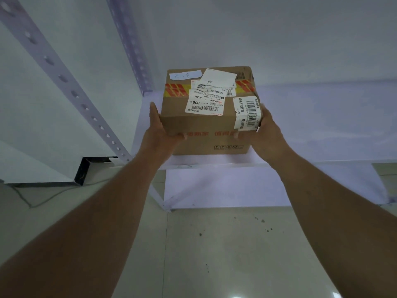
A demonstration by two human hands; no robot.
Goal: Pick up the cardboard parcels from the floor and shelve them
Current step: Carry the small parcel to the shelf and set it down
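Two bare hands clamp one cardboard parcel (209,110) in the head view, the only view there is. The left hand (160,134) lies flat along the parcel's left face, its fingers pressed together and pointing toward the shelf's back edge, with the thumb (182,135) hooked over the near face. The right hand (265,130) mirrors it on the right face, fingers together, its thumb tip also on the near face beside a barcode label (248,112) that wraps the near right corner.

The parcel sits at the shelf (311,125), close to its front edge and toward its left end, near the perforated upright post (64,80). Whether its underside already rests on the board or hangs just above it, I cannot tell.

It looks rigid and squarish, its walls holding their shape under the squeeze, so it should take a firm side grip without buckling. I judge it light to moderate in weight, since outstretched arms carry it by palm pressure alone. Plain cardboard gives good friction; the glossy labels and the red and yellow tape (178,90) are slicker, so bare side faces, low down, are the better hold.

No long axis stands out; the parcel is nearly cubic. Its taped, labelled top faces up, and its faces run roughly square to the shelf's front edge. The large shipping label (205,103) reads upside down from here.
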